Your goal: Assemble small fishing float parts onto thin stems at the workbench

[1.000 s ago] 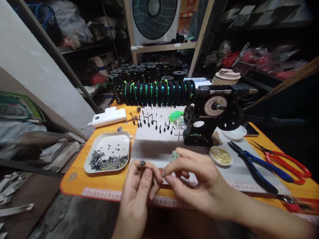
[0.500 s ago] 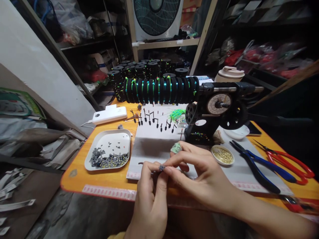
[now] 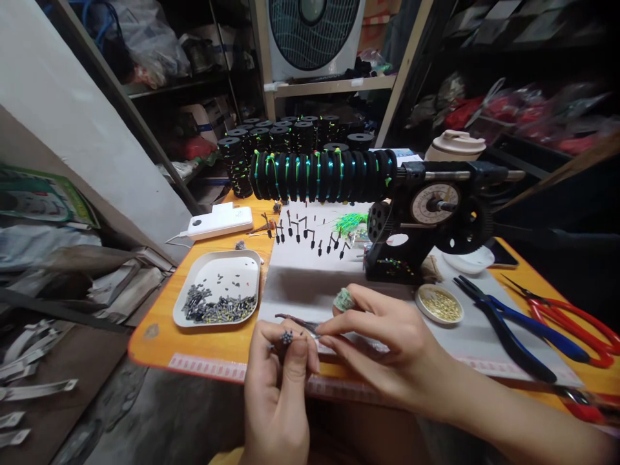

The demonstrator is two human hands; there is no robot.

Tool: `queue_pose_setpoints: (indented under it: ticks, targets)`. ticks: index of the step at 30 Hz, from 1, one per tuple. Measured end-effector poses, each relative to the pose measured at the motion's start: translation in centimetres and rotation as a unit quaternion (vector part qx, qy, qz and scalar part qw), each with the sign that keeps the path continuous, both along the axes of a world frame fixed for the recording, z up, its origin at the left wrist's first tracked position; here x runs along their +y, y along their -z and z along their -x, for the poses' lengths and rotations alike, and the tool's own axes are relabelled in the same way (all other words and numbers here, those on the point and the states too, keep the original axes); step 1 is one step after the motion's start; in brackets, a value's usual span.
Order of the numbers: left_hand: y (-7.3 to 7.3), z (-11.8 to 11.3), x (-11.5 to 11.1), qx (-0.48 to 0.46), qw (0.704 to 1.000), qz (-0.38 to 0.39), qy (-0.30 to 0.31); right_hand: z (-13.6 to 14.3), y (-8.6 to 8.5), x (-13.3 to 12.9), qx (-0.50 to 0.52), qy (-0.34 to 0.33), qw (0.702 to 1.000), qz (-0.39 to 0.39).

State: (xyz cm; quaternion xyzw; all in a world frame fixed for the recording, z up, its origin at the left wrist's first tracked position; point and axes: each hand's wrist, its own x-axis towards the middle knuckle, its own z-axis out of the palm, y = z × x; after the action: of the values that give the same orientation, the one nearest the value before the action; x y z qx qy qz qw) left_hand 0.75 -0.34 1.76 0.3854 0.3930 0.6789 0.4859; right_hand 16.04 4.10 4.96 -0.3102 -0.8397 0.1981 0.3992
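My left hand (image 3: pixel 281 387) is closed, pinching a small bundle of dark bead-like pieces (image 3: pixel 287 336) between thumb and forefinger. To its right, my right hand (image 3: pixel 387 332) has thumb and forefinger pressed together; whatever lies between the tips is too small to make out. A crumpled green wrap (image 3: pixel 343 299) sits on one of its fingers. Just behind the fingertips runs a thin dark slender piece (image 3: pixel 293 319), partly hidden by the hands; I cannot tell whether a hand touches it. A white tray (image 3: pixel 217 261) of small grey, black and yellow pieces stands left of my hands.
Beyond my hands stands a black winding device (image 3: pixel 387 258) carrying a roller with green cords (image 3: pixel 320 174). On the right are a bowl of gold bits (image 3: pixel 440 305), blue-handled pliers (image 3: pixel 508 323) and red-handled pliers (image 3: pixel 566 316). A white power adapter (image 3: pixel 220 221) lies at left; black spools (image 3: pixel 300 139) stand behind.
My hands have moved apart: the left went left with the bundle, and the right fingertips left it. More of the thin dark piece shows. The view has shifted slightly.
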Motion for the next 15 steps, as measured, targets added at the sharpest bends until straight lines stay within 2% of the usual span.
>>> queue_pose_setpoints:
  ticks: [15]
  targets:
    - [0.05, -0.14, 0.09, 0.049, 0.999, 0.011, -0.007, 0.01, -0.13, 0.04, -0.007, 0.0, 1.0, -0.029]
